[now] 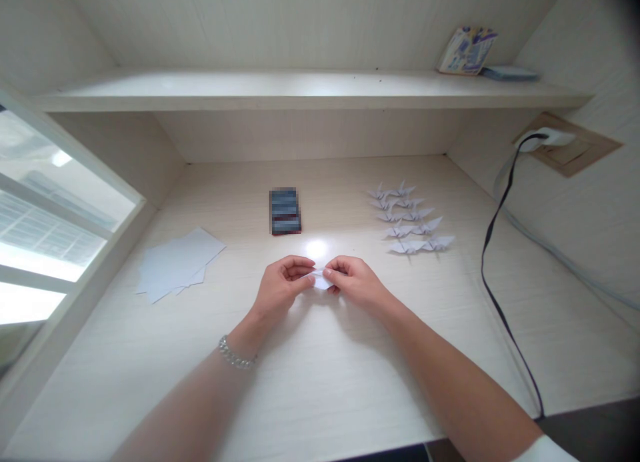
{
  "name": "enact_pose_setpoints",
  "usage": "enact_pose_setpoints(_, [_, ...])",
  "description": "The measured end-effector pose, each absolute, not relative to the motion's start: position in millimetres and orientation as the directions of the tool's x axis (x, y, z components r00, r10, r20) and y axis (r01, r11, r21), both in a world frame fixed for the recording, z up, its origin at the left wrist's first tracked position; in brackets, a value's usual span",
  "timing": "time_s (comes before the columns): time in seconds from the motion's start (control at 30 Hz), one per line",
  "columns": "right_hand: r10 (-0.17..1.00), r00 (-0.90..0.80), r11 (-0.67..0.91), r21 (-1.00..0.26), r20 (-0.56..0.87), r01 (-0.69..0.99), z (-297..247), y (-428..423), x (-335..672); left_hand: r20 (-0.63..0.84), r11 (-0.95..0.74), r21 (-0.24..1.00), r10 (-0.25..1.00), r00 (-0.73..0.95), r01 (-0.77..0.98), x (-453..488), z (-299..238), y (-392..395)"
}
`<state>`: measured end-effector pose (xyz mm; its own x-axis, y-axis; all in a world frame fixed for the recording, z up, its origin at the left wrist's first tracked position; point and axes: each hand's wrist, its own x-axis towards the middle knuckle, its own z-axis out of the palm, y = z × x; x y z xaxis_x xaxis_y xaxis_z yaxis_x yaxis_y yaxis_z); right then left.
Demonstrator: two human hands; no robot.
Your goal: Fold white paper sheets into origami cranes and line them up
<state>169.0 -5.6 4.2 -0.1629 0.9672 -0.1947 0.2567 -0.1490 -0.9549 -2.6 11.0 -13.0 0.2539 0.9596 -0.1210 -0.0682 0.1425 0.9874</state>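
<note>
Left grip (281, 287) pinching, right grip (356, 279) pinching opposite

The pale, wood-grained worktop (340, 382) meets a matching back panel (310, 135) at its far edge. Above that edge runs a long shelf (240, 85). A bright window (45, 229) with pale bars lines the left edge; along the right edge stands a light wall (595, 235) with a tan socket plate (570, 157). A glare spot (316, 249) shines mid-worktop. Beyond the near right corner lies a dark area (600, 432).
</note>
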Motion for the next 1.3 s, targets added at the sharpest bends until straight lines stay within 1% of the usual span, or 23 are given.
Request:
enact_pose_setpoints(0.2, [0.966,-0.177,-0.136,-0.954,-0.188,0.269,3.9,-6.8,168.4,-0.106,0.112,0.993,0.97,0.219,-0.019,-0.6,-11.2,11.6])
enact_pose_setpoints(0.33, [0.966,-0.167,-0.145,-0.948,-0.198,0.284,1.4,-6.3,169.1,-0.112,0.13,0.989,0.969,0.219,-0.068,-1.0,-12.9,12.4])
enact_pose_setpoints(0.5, [0.97,-0.152,-0.139,-0.943,-0.192,0.301,1.2,-5.8,169.3,-0.152,0.2,0.968,0.948,0.278,-0.153,-2.3,-13.5,12.8])
enact_pose_setpoints(0.57, [0.969,-0.153,-0.143,-0.943,-0.195,0.299,1.6,-6.1,169.1,-0.146,0.184,0.975,0.952,0.269,-0.121,-2.0,-12.9,12.5])
enact_pose_setpoints(0.7, [0.967,-0.163,-0.146,-0.948,-0.198,0.282,1.5,-6.7,168.7,-0.098,0.099,0.995,0.967,0.237,0.006,-1.4,-13.0,12.2])
enact_pose_setpoints(0.83, [0.969,-0.16,-0.136,-0.949,-0.187,0.286,1.0,-6.5,168.7,-0.078,0.079,0.997,0.965,0.249,0.005,-1.1,-12.9,11.7])
enact_pose_setpoints(1.0, [0.971,-0.17,-0.108,-0.942,-0.169,0.316,2.8,-7.0,168.1,-0.076,0.06,0.996,0.958,0.277,0.064,-0.6,-10.9,11.2])
enact_pose_setpoints(1.07, [0.97,-0.166,-0.12,-0.94,-0.18,0.32,3.7,-6.9,168.1,-0.088,0.074,0.995,0.959,0.269,0.06,-1.5,-11.9,12.2])
enact_pose_setpoints(1.2, [0.966,-0.169,-0.139,-0.945,-0.195,0.296,3.9,-6.2,168.6,-0.115,0.121,0.993,0.958,0.262,-0.005,-3.2,-14.9,14.7])
enact_pose_setpoints(1.3, [0.969,-0.17,-0.126,-0.95,-0.179,0.287,2.7,-5.7,168.6,-0.104,0.114,0.993,0.959,0.262,-0.021,-2.1,-14.6,14.1])
